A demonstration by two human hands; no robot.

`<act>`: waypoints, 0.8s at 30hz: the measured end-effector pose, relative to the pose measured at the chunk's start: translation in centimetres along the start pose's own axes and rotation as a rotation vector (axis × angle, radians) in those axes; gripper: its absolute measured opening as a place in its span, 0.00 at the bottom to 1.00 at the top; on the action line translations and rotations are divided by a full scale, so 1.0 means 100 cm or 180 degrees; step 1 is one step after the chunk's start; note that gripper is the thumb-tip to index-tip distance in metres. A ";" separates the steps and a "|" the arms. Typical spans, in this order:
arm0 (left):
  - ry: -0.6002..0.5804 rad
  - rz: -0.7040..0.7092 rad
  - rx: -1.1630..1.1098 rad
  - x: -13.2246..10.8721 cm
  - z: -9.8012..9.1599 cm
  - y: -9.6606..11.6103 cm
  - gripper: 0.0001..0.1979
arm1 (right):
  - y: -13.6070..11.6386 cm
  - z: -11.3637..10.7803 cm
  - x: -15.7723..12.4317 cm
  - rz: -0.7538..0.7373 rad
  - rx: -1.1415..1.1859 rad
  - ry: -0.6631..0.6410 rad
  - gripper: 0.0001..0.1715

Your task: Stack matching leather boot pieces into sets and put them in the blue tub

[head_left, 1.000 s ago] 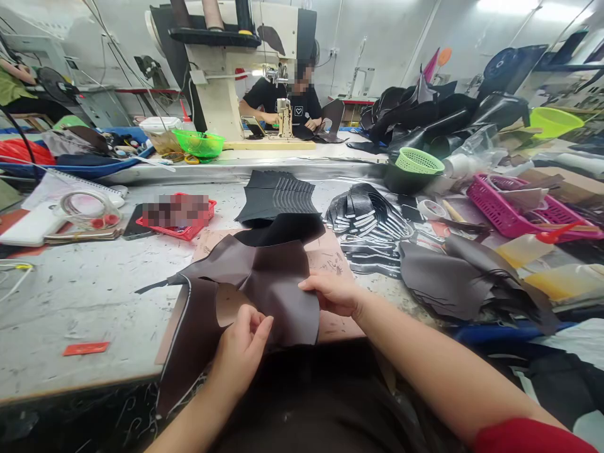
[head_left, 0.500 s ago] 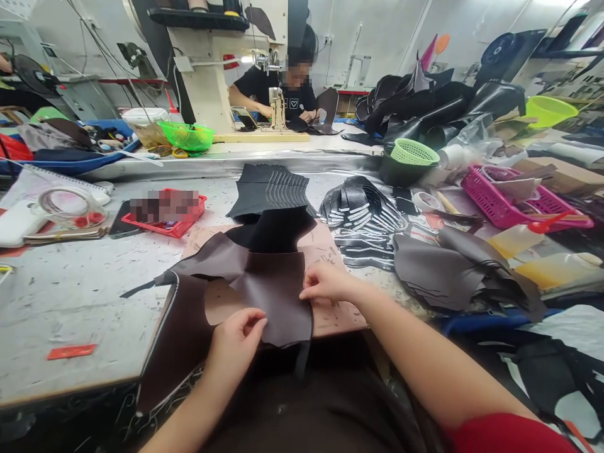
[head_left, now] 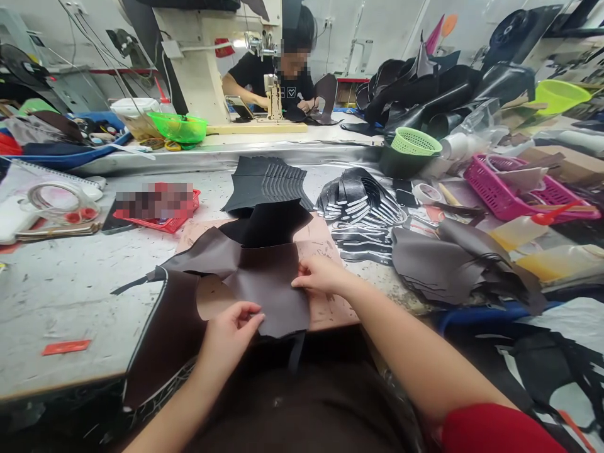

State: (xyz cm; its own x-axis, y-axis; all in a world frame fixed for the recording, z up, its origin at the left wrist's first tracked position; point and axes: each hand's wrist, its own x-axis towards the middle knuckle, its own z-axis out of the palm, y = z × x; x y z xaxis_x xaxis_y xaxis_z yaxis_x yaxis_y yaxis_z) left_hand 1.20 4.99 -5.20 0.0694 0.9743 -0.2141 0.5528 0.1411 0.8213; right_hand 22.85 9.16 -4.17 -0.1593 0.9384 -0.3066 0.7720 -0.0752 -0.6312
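A dark brown leather piece [head_left: 271, 283] with a curved cut-out lies over a pinkish board [head_left: 325, 242] at the table's front edge. My left hand [head_left: 236, 327] is closed in a pinch at the piece's lower left, beside the cut-out. At the right edge, my right hand [head_left: 318, 275] pinches the leather between thumb and fingers. A long brown flap [head_left: 163, 333] with a pale edge hangs past the table edge on the left. Black material [head_left: 268, 223] adjoins the leather's far edge.
Behind the board lie stacked black pieces [head_left: 264, 182] and black strips [head_left: 361, 207]. Brown leather pieces [head_left: 429, 264], glue bottles [head_left: 557, 264] and a pink basket [head_left: 500, 195] are at right. A red tray [head_left: 174, 220] stands left. A co-worker [head_left: 295, 82] sits at a sewing machine opposite.
The whole view has shifted slightly, with the table things sitting a little further left and higher. Both hands keep nearly the same hold on the leather.
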 end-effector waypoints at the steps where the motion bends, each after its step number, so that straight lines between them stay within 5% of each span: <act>1: -0.0016 0.0012 0.0013 0.001 0.000 -0.001 0.18 | 0.001 0.000 0.001 -0.0008 -0.0019 0.0005 0.12; 24: 0.0000 0.0538 0.0796 -0.003 0.003 -0.004 0.09 | 0.004 0.002 0.000 -0.0061 -0.0218 0.0046 0.10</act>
State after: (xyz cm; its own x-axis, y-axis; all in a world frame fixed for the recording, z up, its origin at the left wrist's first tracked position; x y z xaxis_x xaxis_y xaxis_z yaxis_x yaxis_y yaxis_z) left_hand 1.18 4.61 -5.64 0.1777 0.9804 -0.0853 0.7207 -0.0706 0.6896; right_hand 23.02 9.11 -4.53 -0.1658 0.9443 -0.2842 0.8092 -0.0344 -0.5865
